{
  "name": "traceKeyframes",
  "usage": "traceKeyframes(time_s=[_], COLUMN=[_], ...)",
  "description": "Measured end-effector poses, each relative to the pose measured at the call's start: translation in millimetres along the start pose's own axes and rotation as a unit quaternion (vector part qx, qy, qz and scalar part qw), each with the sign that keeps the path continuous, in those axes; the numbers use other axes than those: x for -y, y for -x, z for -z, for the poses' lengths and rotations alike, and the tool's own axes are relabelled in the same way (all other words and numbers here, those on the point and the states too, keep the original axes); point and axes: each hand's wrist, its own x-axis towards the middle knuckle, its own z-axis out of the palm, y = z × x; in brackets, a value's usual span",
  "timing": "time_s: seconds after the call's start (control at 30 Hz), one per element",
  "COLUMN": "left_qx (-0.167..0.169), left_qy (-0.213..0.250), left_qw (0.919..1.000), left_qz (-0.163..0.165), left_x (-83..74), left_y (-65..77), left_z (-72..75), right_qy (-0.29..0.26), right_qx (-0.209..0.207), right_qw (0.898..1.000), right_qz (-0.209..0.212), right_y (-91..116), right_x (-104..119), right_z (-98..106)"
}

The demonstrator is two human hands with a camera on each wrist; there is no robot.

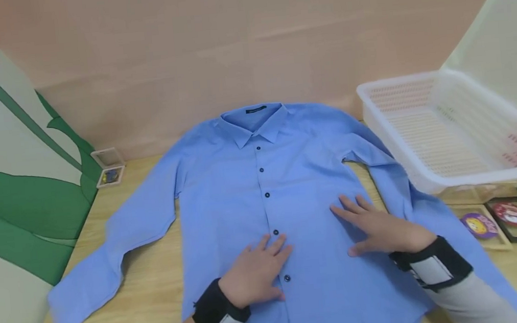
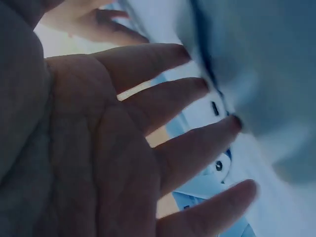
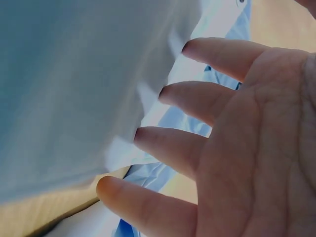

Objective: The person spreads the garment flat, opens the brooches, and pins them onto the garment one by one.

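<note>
A blue long-sleeved button-up shirt (image 1: 225, 200) lies front side up on the wooden table, its collar (image 1: 255, 128) toward the back wall. My left hand (image 1: 256, 272) is over the lower front beside the button line, fingers spread and fairly straight. To its right, my right hand (image 1: 379, 228) is over the shirt's right side with fingers extended. In the left wrist view the fingertips (image 2: 232, 123) meet the cloth near a button. The right wrist view has the fingertips (image 3: 143, 134) right at the fabric. Neither hand grips anything.
A white plastic basket (image 1: 431, 182) stands at the right, beside one shirt sleeve (image 1: 389, 181). Near it lie framed round badges (image 1: 478, 227). A small open box (image 1: 111, 175) sits at the back left. The other sleeve (image 1: 110, 256) stretches toward the table's left edge.
</note>
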Motion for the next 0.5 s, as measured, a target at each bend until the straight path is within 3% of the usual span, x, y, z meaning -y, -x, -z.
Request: traceKeyframes(time_s=[0.2,0.5], left_qx=[-0.010,-0.030], left_qy=[-0.005,-0.024], left_qw=[0.9999,0.9992], left_qz=[0.010,0.011], left_x=[6.4,7.6], left_y=[-0.6,-4.9], left_z=[-5.7,-7.5], right_qy=[0.002,-0.049], right_qx=[-0.014,-0.026], right_qw=[1.000,0.998], right_qz=[0.018,0.004], right_y=[-3.8,10.4], right_x=[-3.9,-10.8], right_z=[-0.7,9.9])
